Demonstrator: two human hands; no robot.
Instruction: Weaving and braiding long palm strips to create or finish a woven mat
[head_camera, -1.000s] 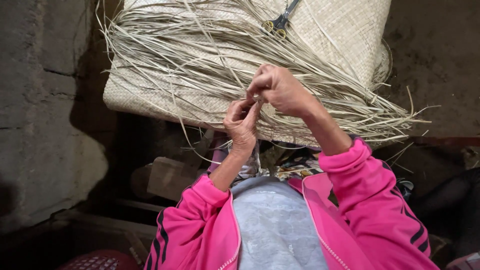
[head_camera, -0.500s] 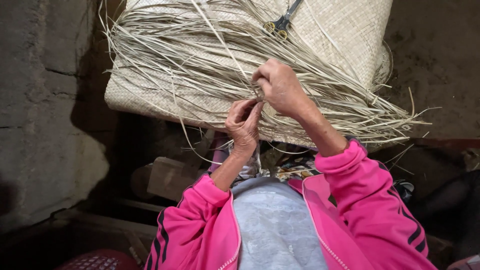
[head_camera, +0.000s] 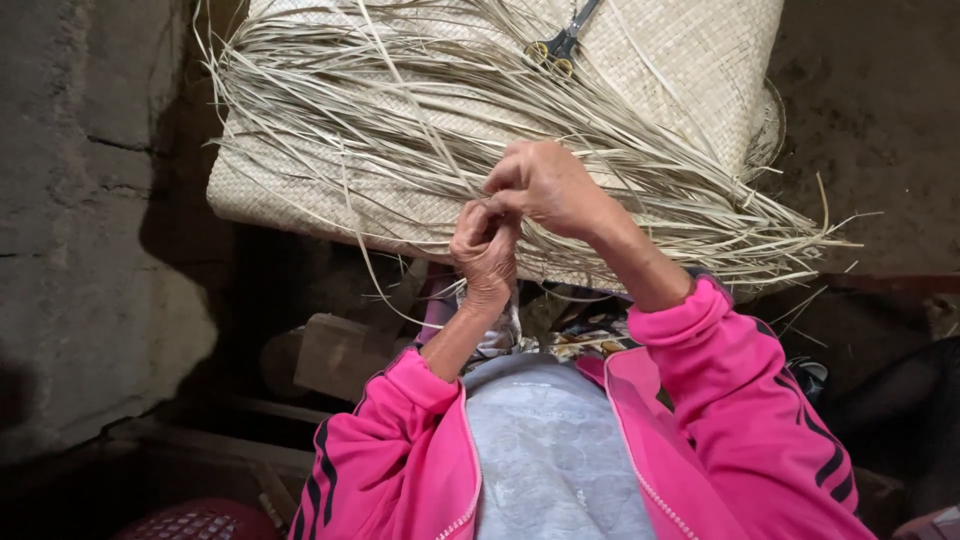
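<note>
Item: loose bundle of pale, flat dried-leaf strips (head_camera: 470, 150), too many to count, fanned from ten o'clock toward three o'clock across one woven straw mat (head_camera: 690, 70) of fine chequered plait. Left hand (head_camera: 487, 250) and right hand (head_camera: 545, 185) met at centre, fingers (head_camera: 500, 195) pressed together, pinching a few strips between them. One pair of dark-handled scissors (head_camera: 560, 42) lay on the mat at twelve o'clock. Two bright pink sleeves (head_camera: 720, 390), dark-striped, entered from six o'clock.

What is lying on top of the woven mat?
On the woven mat lie a heap of loose dry strips and scissors. The strips cover much of it, so anything beneath them is hidden.
</note>
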